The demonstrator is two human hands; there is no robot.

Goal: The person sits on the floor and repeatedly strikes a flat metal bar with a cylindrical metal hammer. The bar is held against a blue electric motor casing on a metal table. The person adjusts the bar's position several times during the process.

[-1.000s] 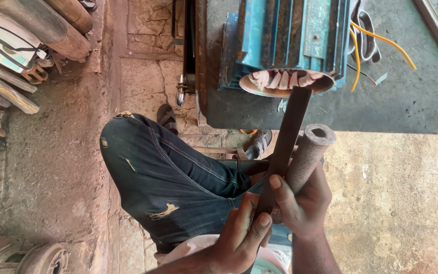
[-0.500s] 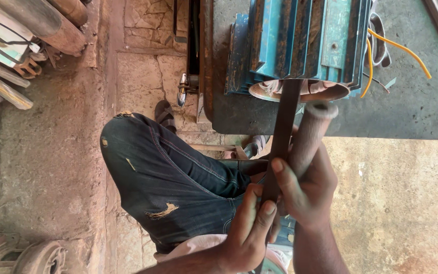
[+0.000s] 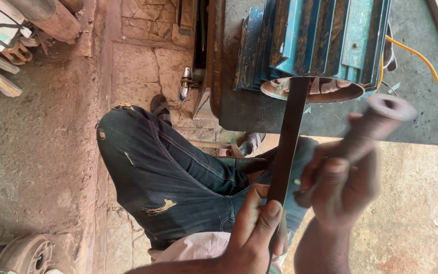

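Left hand (image 3: 252, 231) gripped flat steel bar (image 3: 286, 147) set against blue motor's rim (image 3: 313, 90); right hand (image 3: 338, 185) clutched blurred heavy pipe (image 3: 368, 127); a glancing blow could catch fingers.

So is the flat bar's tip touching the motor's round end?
Touching: in the head view the flat bar, held by the left hand, ends right on the rim of the blue motor, no gap visible.

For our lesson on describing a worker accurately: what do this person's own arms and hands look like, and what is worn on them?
Both hands are bare: no gloves, rings or watch show on the left hand or the right hand. The forearms are bare as well; no sleeve reaches them in this view. The right hand is blurred, so fine detail there cannot be told. The person wears dark blue jeans with frayed tears.
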